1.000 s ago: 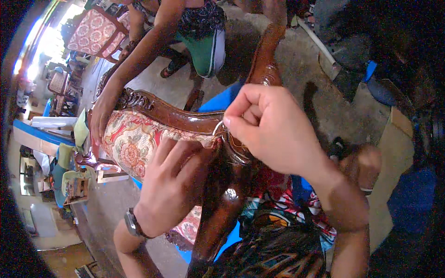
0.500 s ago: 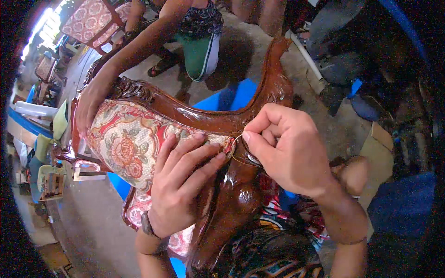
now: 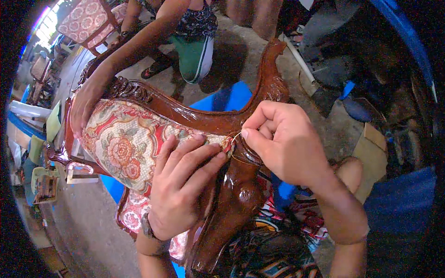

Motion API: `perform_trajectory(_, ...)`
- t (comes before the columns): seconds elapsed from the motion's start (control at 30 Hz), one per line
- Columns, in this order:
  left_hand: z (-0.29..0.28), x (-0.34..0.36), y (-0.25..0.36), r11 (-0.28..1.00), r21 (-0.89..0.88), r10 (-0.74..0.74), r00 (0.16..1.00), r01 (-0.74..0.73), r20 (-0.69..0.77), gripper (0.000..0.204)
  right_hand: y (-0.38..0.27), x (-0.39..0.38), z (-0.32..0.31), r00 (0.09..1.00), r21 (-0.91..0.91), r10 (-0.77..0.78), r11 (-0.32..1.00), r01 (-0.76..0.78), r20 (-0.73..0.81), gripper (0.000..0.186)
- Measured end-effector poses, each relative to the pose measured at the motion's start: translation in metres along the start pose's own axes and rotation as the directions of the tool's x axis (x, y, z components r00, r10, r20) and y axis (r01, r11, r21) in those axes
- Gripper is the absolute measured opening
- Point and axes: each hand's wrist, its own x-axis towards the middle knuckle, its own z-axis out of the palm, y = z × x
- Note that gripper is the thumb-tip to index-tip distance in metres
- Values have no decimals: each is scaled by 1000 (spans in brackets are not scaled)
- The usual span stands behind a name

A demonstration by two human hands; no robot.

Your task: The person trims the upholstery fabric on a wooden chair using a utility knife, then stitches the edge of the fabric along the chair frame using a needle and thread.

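A carved, glossy brown wooden furniture frame (image 3: pixel 183 109) lies in front of me, with floral tapestry upholstery (image 3: pixel 121 150) in cream, red and green set in it. My left hand (image 3: pixel 178 192) rests on this fabric, fingers spread, their tips near its narrow right end. Just right of that end, my right hand (image 3: pixel 292 143) is closed, thumb and forefinger pinching a thin pale cord (image 3: pixel 236 137). The cord curves from the pinch down to the fabric's edge against the wood. Whether a needle is in the pinch cannot be made out.
Another person's hand (image 3: pixel 83 106) lies on the upholstery's far left edge. Blue sheeting (image 3: pixel 232 95) shows on the floor under the frame. A patterned chair (image 3: pixel 88 21) stands at the far left back; a white pipe (image 3: pixel 299 58) and cardboard (image 3: pixel 373 139) lie to the right.
The whole view has shifted slightly, with the surroundings a little further left. Both my hands keep nearly the same places on the frame, and the right still pinches the cord.
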Motion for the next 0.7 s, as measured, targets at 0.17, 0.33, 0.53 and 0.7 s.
perform_trajectory(0.17, 1, -1, 3, 998, -20, -57, 998, 57, -17, 36, -2, 0, -2, 997, 15, 74, 997, -75, 26, 6)
perform_trajectory(0.33, 2, -1, 4, 999, 1, -46, 999, 46, -27, 38, -2, 0, 0, 999, 18, 9, 1000, -9, 32, 6)
perform_trajectory(0.53, 4, -1, 4, 999, -9, -49, 997, 49, -52, 37, -7, 12, -7, 977, -38, 127, 992, -122, 172, 5)
perform_trajectory(0.7, 4, -3, 3, 998, -32, -60, 996, 58, -61, 35, -10, 22, -8, 914, -63, 276, 961, -269, 299, 7)
